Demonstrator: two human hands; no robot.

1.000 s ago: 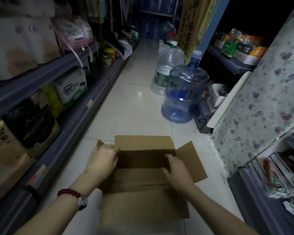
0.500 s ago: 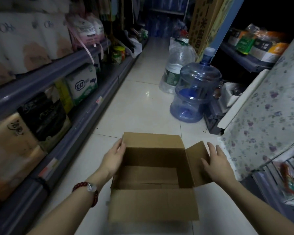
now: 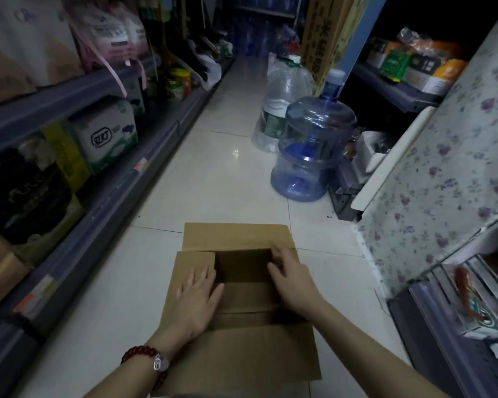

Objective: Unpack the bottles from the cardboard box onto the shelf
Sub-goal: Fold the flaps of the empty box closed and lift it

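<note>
Left hand flat on side flap, right hand pressing cardboard box

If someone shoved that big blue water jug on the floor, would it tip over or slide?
The blue water jug looks nearly empty, so probably light. Its base is wide, so it would likely slide on the glossy tiled floor rather than tip.

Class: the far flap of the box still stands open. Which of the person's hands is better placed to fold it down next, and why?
Probably the right hand: its fingertips already sit near the far right corner of the cardboard box, right below the far flap. The left hand lies flat on the folded left flap, nearer the person.
</note>
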